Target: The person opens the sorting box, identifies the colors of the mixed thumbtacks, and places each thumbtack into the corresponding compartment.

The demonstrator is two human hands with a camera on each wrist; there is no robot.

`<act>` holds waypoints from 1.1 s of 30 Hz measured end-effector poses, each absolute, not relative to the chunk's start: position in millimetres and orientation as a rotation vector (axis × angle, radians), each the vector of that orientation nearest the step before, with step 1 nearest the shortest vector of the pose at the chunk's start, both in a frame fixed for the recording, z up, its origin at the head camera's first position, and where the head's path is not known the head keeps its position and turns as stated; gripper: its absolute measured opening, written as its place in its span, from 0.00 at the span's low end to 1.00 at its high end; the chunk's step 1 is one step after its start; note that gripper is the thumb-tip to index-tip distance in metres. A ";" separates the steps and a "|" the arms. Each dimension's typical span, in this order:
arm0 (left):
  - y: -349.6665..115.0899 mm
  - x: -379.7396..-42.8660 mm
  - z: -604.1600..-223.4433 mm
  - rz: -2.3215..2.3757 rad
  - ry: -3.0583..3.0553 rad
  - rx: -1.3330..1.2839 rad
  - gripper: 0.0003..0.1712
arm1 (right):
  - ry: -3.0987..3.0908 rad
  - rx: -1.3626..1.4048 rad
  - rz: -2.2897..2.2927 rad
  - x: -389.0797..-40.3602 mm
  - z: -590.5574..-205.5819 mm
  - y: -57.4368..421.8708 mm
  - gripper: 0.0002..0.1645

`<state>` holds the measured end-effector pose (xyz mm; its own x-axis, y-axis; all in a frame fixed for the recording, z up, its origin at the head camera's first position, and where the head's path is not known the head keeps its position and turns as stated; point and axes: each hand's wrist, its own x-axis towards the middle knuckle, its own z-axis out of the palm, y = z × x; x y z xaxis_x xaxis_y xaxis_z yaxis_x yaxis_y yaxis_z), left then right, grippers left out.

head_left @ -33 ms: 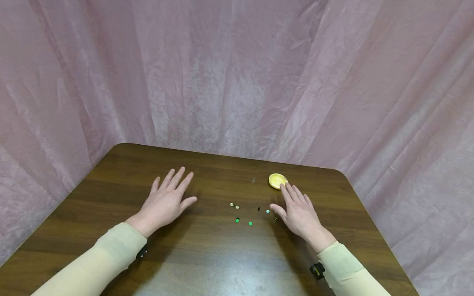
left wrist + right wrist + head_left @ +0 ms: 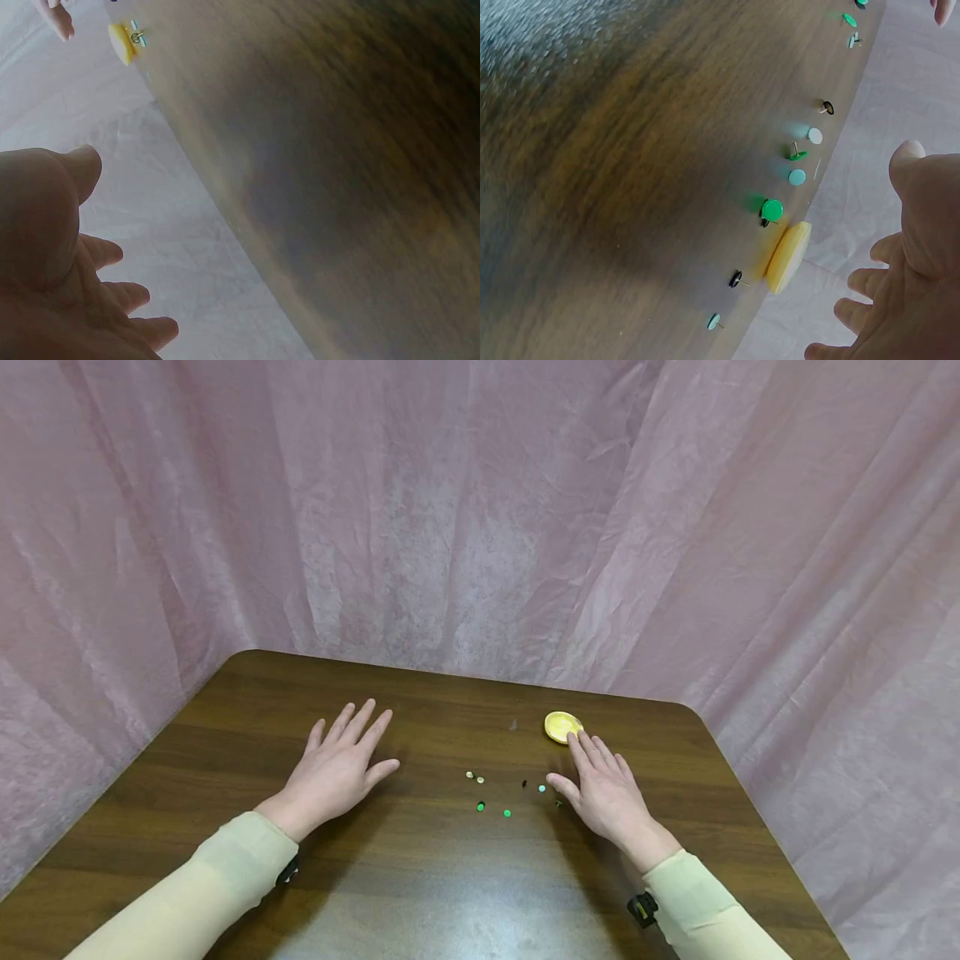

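Observation:
My left hand (image 2: 337, 772) hovers over the left part of the table, palm down, fingers spread and holding nothing. On the right, my right hand (image 2: 606, 793) is held the same way, its fingertips overlapping the near edge of a small yellow dish (image 2: 560, 724) in the head view; contact is not shown. Between the hands lie several scattered thumbtacks, among them a green thumbtack (image 2: 507, 813), a light blue thumbtack (image 2: 542, 788) and a pale thumbtack (image 2: 480, 780). In the right wrist view, a black thumbtack (image 2: 736, 279) lies tipped with its pin showing beside the dish.
The brown wooden table (image 2: 420, 877) has rounded far corners and reflects light near its front. Pink curtains (image 2: 450, 527) hang behind it and along both sides. A black wrist device (image 2: 642, 910) sits under the right sleeve cuff.

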<state>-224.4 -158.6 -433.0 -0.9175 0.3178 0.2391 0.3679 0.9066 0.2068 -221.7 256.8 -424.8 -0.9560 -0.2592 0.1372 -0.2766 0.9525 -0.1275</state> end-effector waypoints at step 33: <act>-164.8 -227.0 -439.1 -0.357 -2.871 -0.521 0.47 | -3.010 0.382 0.190 -251.9 -420.3 254.4 0.52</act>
